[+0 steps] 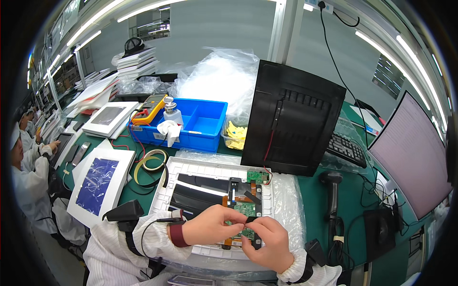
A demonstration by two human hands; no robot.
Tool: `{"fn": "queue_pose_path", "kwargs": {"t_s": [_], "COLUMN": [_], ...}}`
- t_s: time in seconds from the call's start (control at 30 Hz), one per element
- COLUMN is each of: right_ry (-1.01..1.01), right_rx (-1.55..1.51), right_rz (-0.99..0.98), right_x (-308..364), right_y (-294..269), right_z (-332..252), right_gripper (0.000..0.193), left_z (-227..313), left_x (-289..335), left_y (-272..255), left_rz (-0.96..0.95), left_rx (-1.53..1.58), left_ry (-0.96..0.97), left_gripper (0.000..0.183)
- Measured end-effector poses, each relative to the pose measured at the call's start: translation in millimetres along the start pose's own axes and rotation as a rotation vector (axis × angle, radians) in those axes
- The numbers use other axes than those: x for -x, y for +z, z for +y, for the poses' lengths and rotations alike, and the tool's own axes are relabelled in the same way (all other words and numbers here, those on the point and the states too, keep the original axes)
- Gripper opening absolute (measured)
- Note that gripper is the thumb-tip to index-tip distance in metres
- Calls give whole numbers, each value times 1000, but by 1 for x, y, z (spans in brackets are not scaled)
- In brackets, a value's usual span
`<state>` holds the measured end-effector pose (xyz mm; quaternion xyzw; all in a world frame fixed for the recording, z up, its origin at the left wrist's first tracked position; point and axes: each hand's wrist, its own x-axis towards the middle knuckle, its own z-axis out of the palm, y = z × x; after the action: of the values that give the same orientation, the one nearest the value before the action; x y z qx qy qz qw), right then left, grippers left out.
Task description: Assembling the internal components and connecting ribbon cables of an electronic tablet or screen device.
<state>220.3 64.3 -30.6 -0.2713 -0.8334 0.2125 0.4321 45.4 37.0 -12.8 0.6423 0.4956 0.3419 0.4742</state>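
Observation:
My left hand [210,228] and my right hand [271,238] meet over an opened white device housing [164,189], both closed in a pinch. Between their fingertips is a small black strip [250,219], perhaps tape; its lower part is hidden by the fingers. Beneath them lies a green circuit board [245,208], partly covered by my hands. Black battery-like panels [193,193] fill the housing's left side. A smaller green board [257,177] sits at its upper right corner, where a thin red wire [270,155] runs up to a black panel [291,114] standing upright behind.
A blue divided bin [208,123] holds a yellow multimeter [151,109] and a pump bottle [172,113]. Left are tape rolls [151,161] and a white panel [101,183]. Right are a barcode scanner [331,193], a keyboard [347,148] and a monitor [412,152]. Co-workers sit far left.

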Motion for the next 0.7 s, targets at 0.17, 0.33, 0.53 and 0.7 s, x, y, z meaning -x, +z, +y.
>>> {"fn": "queue_pose_path", "kwargs": {"t_s": [0.17,0.33,0.53,0.7], "right_ry": [1,391,495,567], "right_rx": [-122,-701,-810,-913], "right_rz": [134,-162,-336,-396], "right_x": [5,-2,-3,-3], "right_y": [-19,-25,-21,-22], "right_z": [20,31,30,27], "right_gripper": [19,15,19,16], "left_z": [7,7,0,-1], "left_x": [24,45,48,48], "left_y": [-11,-16,-14,-10], "left_rz": [-10,-14,-66,-75], "left_rx": [401,442,418,484], "left_ry": [-127,-80,-15,17], "left_gripper": [24,24,25,26]}}
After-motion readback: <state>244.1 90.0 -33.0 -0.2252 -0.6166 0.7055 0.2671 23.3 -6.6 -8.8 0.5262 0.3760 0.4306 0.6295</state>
